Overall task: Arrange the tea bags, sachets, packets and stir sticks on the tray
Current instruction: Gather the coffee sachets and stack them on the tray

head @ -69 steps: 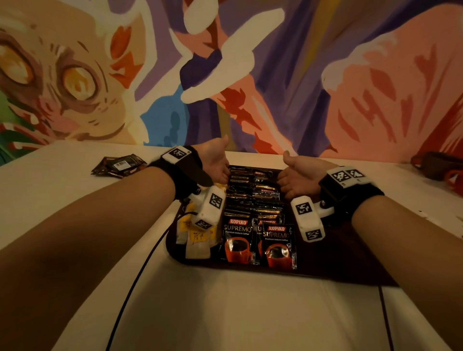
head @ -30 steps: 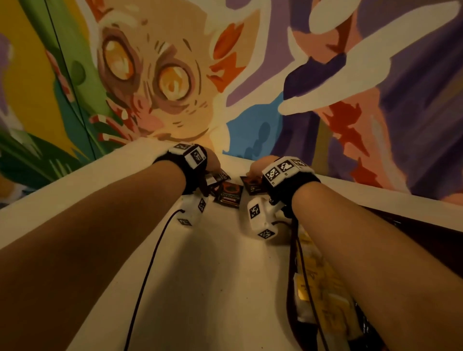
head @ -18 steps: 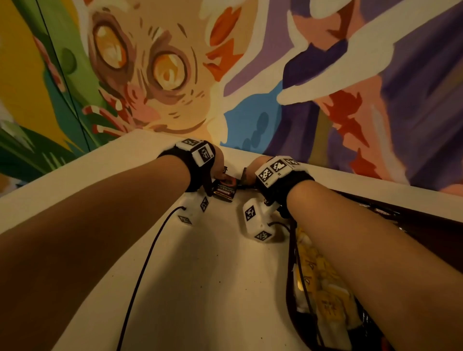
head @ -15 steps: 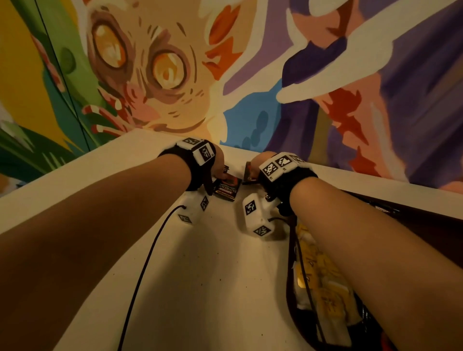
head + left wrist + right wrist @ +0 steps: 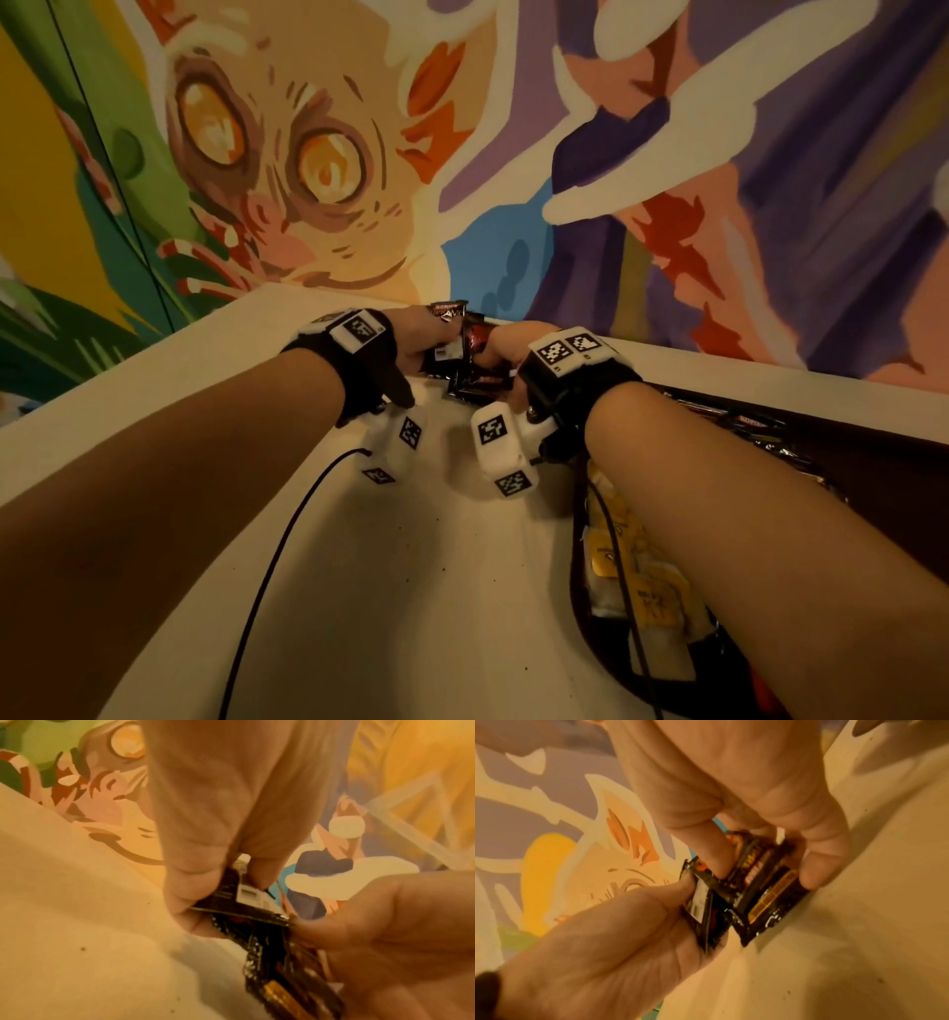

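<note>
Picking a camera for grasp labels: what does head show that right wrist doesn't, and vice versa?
Head only: the dark tray at right with the yellow tea bags in it, both forearms, the wrist camera units and the black cable.

Right wrist only: the finger contacts up close, with the right hand pinching gold-printed dark packets and the left hand gripping a packet with a barcode label.

Both: both hands on the packets, the white table and the mural wall.

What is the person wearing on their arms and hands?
The arms are bare, with no sleeves. Each wrist wears a black strap topped with white black-patterned square marker tags. A white boxy camera block with the same tags hangs under each wrist, and thin black cables trail from them.
</note>
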Demonstrator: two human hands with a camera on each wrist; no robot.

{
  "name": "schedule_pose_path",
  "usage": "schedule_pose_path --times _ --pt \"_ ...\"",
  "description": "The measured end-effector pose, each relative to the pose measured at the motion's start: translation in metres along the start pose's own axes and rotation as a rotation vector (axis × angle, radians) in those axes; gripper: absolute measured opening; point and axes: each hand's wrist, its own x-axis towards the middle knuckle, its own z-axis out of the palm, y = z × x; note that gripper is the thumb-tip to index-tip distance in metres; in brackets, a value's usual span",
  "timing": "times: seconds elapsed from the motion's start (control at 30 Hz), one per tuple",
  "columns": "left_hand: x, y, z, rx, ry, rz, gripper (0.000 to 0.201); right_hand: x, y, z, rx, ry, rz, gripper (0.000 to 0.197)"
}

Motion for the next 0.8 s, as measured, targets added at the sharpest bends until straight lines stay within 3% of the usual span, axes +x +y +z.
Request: schedule_pose_path --times 0.17,0.3,0.37,0.53,0.6,0.73,0.8 --pt "-0.024 0.013 0.005 -0.283 -0.118 0.099 0.023 -0.025 -0.001 -0.018 0.210 0.056 -0.033 0.045" --pt "-0.044 0.020 0.020 -0.198 0.006 0.289 0.034 -0.046 -0.004 -0.036 0.286 0.137 -0.090 0.042" --pt "-0.056 0.021 0.028 -0.238 0.024 0.336 0.030 -0.061 -0.004 -0.044 0.340 0.189 -0.115 0.042" --pt "-0.098 0.027 0.065 -0.273 -0.110 0.347 0.008 -0.110 -0.002 -0.065 0.557 0.216 -0.125 0.028" --pt "-0.116 0.025 0.084 -0.308 -0.206 0.330 0.012 -0.129 0.001 -0.069 0.568 0.189 -0.145 0.022" --pt "-0.151 0.018 0.116 -0.418 -0.333 0.323 0.017 -0.163 0.015 -0.080 0.486 0.169 -0.246 0.032" --pt "-0.168 0.015 0.129 -0.486 -0.390 0.334 0.020 -0.180 0.025 -0.088 0.501 0.181 -0.296 0.026"
